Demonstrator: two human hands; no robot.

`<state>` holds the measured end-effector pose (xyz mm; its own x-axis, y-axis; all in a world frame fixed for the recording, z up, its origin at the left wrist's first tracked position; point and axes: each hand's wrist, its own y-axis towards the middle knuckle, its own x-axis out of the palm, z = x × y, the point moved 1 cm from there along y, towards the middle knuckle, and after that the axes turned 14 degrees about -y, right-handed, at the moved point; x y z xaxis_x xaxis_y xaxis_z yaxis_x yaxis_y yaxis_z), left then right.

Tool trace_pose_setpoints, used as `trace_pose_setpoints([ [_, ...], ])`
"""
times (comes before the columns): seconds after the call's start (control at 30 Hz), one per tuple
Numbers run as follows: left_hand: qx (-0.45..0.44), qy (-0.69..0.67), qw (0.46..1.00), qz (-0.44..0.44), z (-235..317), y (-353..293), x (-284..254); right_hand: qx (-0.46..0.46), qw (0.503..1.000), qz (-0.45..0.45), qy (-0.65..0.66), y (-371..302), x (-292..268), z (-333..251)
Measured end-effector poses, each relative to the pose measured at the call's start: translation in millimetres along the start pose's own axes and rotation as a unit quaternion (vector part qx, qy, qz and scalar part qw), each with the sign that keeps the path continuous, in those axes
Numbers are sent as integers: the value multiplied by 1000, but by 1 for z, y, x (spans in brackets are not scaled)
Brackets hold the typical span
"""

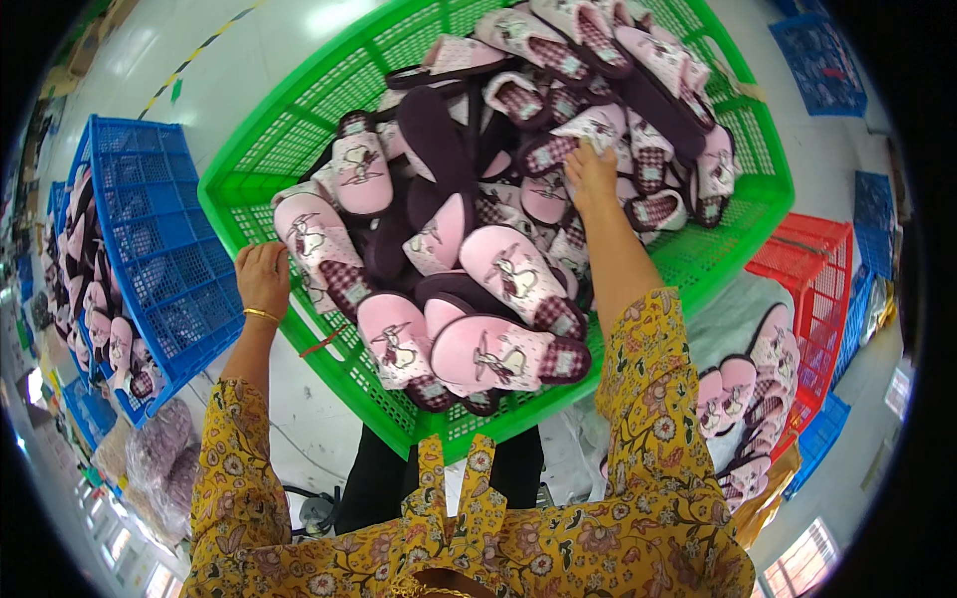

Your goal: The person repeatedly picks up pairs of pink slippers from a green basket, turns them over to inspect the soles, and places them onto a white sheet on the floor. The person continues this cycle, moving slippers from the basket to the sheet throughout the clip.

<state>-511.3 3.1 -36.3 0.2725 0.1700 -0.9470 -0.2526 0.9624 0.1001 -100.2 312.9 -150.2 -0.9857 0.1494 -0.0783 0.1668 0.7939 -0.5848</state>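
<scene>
A large green plastic basket [713, 261] in front of me is heaped with pink slippers that have a printed cartoon figure, checked linings and dark soles. My left hand [263, 281] is at the basket's left rim, its fingers curled over the edge. Inside the heap, right of the middle, my right hand [592, 174] has its fingers closed on a pink slipper [598, 122] with a checked lining. Nearer to me, several slippers lie on top, including one pink slipper [483, 351] at the front and another [506, 267] just behind it.
To the left stands a blue crate [159, 239] with more slippers beyond it. A red crate [827, 299] is at the right, beside paired slippers [728, 394] on a pale covering. Clear plastic bags [159, 448] lie at lower left. Another blue crate [819, 65] sits at far right.
</scene>
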Motion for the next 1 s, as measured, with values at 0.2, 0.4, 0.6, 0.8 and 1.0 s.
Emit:
trace_pose_setpoints([
  [0.2, -16, -18, 1000, -8, 3, 4, 0, 69, 978, 140, 138, 73, 6, 20],
  [0.4, -12, -30, 999, 4, 1, 2, -5, -52, 956, 274, -96, 22, 26, 1],
  [0.6, -5, -45, 998, 32, 0, 5, -2, -243, 959, 73, -125, -74, 54, -25],
  [0.8, -20, -67, 997, 18, -1, 2, -6, -444, 841, -44, -305, -181, 138, -21],
  [1.0, -31, -75, 997, 4, 0, 3, -6, -344, 887, -84, -296, -221, 172, -6],
])
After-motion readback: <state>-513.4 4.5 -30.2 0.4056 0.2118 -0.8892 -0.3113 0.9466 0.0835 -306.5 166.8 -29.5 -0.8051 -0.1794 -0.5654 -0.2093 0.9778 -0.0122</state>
